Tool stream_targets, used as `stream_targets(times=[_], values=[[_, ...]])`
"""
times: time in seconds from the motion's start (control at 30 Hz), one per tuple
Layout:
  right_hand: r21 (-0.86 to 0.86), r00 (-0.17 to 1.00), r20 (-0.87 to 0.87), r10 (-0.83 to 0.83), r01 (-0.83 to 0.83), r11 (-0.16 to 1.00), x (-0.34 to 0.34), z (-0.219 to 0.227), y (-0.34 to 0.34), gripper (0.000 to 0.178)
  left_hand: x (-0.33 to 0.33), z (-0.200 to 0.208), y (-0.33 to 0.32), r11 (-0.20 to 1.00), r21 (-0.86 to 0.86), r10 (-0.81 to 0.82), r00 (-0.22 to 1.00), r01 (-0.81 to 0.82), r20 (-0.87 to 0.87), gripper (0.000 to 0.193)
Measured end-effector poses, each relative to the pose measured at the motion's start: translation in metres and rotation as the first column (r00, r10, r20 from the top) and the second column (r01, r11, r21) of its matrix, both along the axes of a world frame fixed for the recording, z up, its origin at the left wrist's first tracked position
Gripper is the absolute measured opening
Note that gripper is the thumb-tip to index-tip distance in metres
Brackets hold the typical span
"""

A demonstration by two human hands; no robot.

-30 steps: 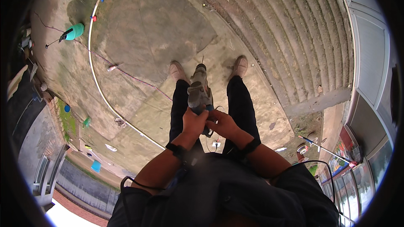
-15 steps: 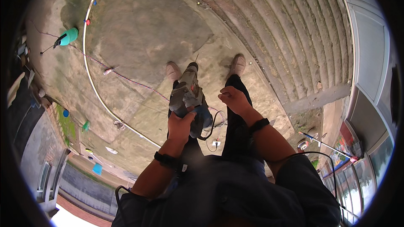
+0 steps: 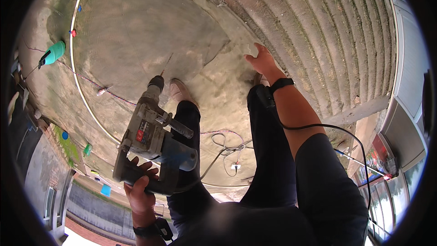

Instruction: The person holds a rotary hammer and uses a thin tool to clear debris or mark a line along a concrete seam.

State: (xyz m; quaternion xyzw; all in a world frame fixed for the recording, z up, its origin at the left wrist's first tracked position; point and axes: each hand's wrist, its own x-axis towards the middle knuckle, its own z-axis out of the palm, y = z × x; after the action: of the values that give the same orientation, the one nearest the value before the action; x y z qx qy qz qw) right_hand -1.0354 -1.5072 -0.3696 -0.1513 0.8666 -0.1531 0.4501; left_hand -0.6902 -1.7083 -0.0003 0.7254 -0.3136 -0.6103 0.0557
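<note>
My left hand (image 3: pixel 140 194) is wrapped round the rear handle of a grey and blue rotary hammer drill (image 3: pixel 145 132). The drill points away from me, and a long thin bit (image 3: pixel 167 64) sticks out of its black chuck (image 3: pixel 157 82). From its body a dark side handle (image 3: pixel 181 127) juts to the right, untouched. My right hand (image 3: pixel 264 61) is stretched out ahead, thumb and fingers apart, above the right shoe near the steps. Nothing shows in it. A dark cord (image 3: pixel 207 173) runs from the drill's rear to a loose tangle between my legs.
A white power socket (image 3: pixel 235 166) lies on the concrete between my legs. Broad earthen steps (image 3: pixel 309 41) rise at the far right. At left are a pale hose (image 3: pixel 79 82), a twisted cord (image 3: pixel 91 81) and a green sprayer bottle (image 3: pixel 55 53). A long pole (image 3: pixel 364 166) lies at right.
The drill has come up closer and swung left in my left hand. My right hand has moved forward, away from my body, and its fingers have opened.
</note>
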Motion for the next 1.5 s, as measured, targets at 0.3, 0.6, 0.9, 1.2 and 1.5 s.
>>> stream_targets(times=[0.3, 0.6, 0.9, 1.2, 1.5], values=[[0.099, 0.986, -0.139, 0.088, -0.075, 0.992, -0.014, -0.102, -0.022, 0.088, 0.04, -0.037, -0.021, 0.997, -0.035, 0.067, 0.997, -0.066, 0.032, 0.072], [0.298, 0.993, 0.014, 0.116, -0.115, 0.948, -0.026, -0.119, -0.039, 0.076, 0.061, -0.045, -0.03, 0.997, -0.024, 0.077, 0.997, -0.076, 0.02, 0.072], [0.147, 0.998, 0.065, 0.014, -0.023, 0.989, -0.022, -0.111, -0.039, 0.082, 0.073, -0.05, -0.033, 0.994, -0.035, 0.104, 0.994, -0.103, 0.015, 0.07], [0.192, 0.996, 0.079, 0.035, -0.05, 0.98, -0.02, -0.124, -0.046, 0.074, 0.078, -0.051, -0.036, 0.988, -0.005, 0.157, 0.988, -0.157, -0.004, 0.069], [0.256, 1.0, -0.01, -0.002, 0.005, 0.967, -0.014, -0.128, -0.042, 0.068, 0.062, -0.05, -0.029, 0.991, -0.004, 0.131, 0.991, -0.131, -0.024, 0.067]])
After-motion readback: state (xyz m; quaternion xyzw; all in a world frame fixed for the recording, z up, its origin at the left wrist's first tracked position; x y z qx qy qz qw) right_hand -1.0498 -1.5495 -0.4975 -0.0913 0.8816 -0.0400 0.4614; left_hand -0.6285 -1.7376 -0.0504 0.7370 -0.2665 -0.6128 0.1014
